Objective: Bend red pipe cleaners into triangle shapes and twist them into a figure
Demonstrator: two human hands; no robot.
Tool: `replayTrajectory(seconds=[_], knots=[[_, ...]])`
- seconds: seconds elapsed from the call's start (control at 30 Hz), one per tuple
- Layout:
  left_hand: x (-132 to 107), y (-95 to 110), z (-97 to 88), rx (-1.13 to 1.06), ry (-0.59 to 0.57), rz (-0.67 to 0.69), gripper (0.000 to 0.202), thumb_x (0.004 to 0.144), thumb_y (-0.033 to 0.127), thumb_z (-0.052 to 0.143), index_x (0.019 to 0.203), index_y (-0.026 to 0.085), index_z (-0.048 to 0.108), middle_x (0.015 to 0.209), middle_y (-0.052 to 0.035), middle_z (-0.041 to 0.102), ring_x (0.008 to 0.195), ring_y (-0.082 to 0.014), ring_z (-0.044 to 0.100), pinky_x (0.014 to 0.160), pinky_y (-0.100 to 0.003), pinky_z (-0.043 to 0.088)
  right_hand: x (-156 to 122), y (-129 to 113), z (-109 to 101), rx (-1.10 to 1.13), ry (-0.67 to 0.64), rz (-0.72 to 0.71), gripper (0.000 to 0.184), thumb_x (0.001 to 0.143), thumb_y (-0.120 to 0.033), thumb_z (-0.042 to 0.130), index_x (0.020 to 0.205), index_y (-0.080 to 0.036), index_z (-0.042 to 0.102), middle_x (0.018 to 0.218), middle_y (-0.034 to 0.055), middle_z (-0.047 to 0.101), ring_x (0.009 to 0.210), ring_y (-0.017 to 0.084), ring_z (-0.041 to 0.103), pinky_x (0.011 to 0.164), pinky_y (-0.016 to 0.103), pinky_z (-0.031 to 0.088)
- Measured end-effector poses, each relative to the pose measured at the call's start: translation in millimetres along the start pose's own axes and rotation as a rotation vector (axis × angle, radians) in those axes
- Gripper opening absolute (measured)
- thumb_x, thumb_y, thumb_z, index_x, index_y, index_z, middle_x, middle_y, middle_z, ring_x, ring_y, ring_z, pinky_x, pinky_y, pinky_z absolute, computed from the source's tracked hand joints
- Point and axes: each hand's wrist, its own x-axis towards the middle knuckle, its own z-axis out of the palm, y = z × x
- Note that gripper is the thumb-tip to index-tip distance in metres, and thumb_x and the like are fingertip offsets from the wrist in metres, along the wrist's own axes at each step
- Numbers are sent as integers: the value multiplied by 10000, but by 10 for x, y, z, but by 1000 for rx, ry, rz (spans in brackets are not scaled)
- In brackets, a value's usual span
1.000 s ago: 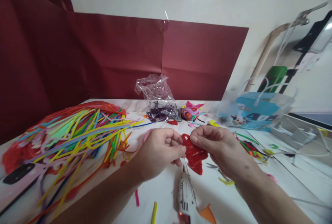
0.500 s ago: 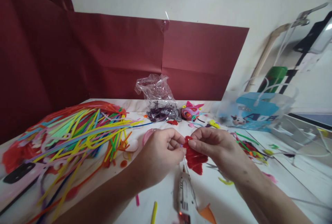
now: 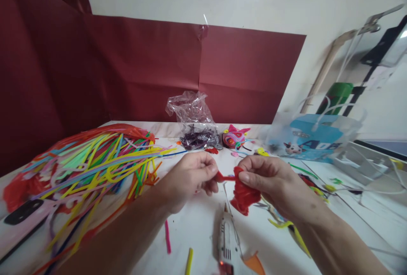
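Observation:
My left hand (image 3: 190, 177) pinches one end of a red pipe-cleaner piece (image 3: 243, 194) just above the white table (image 3: 197, 224). My right hand (image 3: 267, 177) grips the bunched, coiled part of the same red piece, thumb on top. A short red strand runs between the two hands. Both hands hover over a white glue gun (image 3: 228, 241) lying on the table with its nozzle pointing away from me.
A big pile of coloured pipe cleaners (image 3: 92, 164) covers the left of the table, with a phone (image 3: 22, 217) by it. Behind are a clear plastic bag (image 3: 193, 122), a small pink craft figure (image 3: 233, 137) and a blue printed bag (image 3: 311, 137). Loose scraps lie around.
My left hand has drawn to the left, stretching a red strand out from the coil. My right hand has bunched the red piece tighter and lifted it slightly.

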Motion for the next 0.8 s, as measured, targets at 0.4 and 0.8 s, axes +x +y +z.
replayTrajectory(seconds=[0.4, 0.8], knots=[[-97, 39, 70, 513, 161, 219, 187, 696, 317, 611, 810, 169, 628, 784, -23, 631, 706, -137, 541, 644, -258, 404, 8, -9, 1, -27, -31, 33, 188, 716, -274, 690, 653, -133, 583, 495, 10, 641, 409, 120, 607, 312, 152, 352], [-74, 17, 68, 251, -83, 222, 326, 681, 153, 632, 1003, 195, 607, 631, 38, 564, 626, -83, 524, 622, -209, 414, 58, 24, -35, 199, -134, 162, 242, 561, -281, 782, 605, -113, 612, 472, 23, 636, 374, 112, 574, 375, 193, 435]])
